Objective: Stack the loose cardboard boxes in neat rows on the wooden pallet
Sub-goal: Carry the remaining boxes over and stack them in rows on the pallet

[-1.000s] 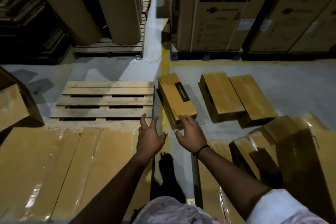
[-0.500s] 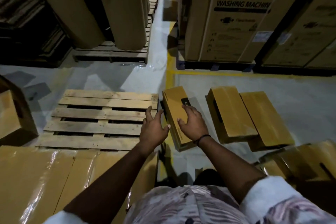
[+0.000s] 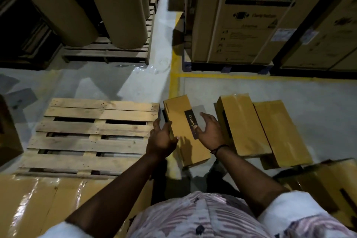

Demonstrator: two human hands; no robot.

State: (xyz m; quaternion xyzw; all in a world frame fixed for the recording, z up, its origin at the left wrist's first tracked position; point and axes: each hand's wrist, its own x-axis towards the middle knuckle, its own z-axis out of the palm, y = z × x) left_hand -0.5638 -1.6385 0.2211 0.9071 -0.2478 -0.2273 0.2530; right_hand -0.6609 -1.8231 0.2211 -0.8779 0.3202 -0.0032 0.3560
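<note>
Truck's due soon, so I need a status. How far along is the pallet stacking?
Done: nothing yet, the pallet holds no boxes. In hand: the left hand and right hand grip the labelled box just right of the pallet. Left: placing it, then at least the second box and third box on the floor.

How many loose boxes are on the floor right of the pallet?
3: the left box, held by left hand and right hand beside the pallet; the middle box; the right box against it. Wrapped boxes lower right, partly cut off.
</note>
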